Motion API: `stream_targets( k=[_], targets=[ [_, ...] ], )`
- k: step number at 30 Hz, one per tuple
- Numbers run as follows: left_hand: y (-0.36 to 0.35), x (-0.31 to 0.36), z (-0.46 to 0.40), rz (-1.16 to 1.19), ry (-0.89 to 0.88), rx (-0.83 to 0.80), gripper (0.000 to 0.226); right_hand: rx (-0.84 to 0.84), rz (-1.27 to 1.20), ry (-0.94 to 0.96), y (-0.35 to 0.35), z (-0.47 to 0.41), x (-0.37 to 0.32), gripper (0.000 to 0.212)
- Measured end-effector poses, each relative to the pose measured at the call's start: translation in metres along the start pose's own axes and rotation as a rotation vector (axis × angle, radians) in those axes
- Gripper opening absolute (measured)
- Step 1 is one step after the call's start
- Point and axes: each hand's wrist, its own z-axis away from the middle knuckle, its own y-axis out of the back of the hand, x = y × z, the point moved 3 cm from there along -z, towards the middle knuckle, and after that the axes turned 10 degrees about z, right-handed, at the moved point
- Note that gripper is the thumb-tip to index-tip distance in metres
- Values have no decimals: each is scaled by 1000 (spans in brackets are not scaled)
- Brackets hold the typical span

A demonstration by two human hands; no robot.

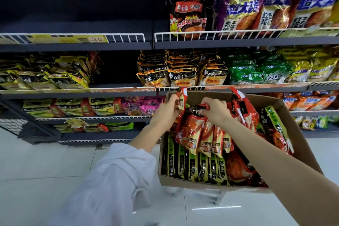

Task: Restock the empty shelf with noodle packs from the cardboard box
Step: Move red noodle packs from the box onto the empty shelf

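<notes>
Left hand (167,111) grips one red noodle pack (181,100); right hand (213,109) clutches a bunch of packs (203,134) above the cardboard box (297,134).

Yellow price strip (67,38) reads ".3.0", lower tags (147,90) "2.5", green packs (271,78) perhaps "120".

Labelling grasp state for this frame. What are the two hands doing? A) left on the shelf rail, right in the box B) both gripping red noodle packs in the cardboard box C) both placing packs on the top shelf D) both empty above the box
B: the left hand pinches the top of a red noodle pack and the right hand grips the tops of a red noodle pack bunch, both over the brown cardboard box.
</notes>
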Motion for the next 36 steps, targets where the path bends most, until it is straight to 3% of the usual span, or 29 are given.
stream_targets(
  k=[4, 8, 11, 16, 19, 24, 30, 32, 36],
  targets=[
    [29, 10, 18, 93, 7, 134, 38, 188, -26, 65, 15, 12, -10, 22],
    [61, 30, 38, 210, -5, 263, 39, 228, -429, 196, 47, 28, -22, 13],
    [87, 47, 54, 297, -59, 374, 35, 317, -662, 180, 78, 36, -22, 5],
    [132, 66, 91, 316, -122, 601, 33, 287, -962, 228, 116, 55, -45, 8],
    [156, 71, 111, 229, -200, 673, 34, 245, -1062, 267, 127, 62, -76, 8],
    [203, 64, 127, -83, -260, 805, 40, 222, -1013, 384, 132, 65, -152, 21],
    [280, 16, 139, -304, -286, 850, 44, 157, -1076, 477, 110, 58, -289, 18],
    [314, -12, 139, -228, -284, 847, 52, 151, -1126, 480, 103, 53, -333, 15],
    [379, -71, 140, -12, -314, 691, 61, 140, -1261, 458, 88, 35, -406, 17]
  ],
)
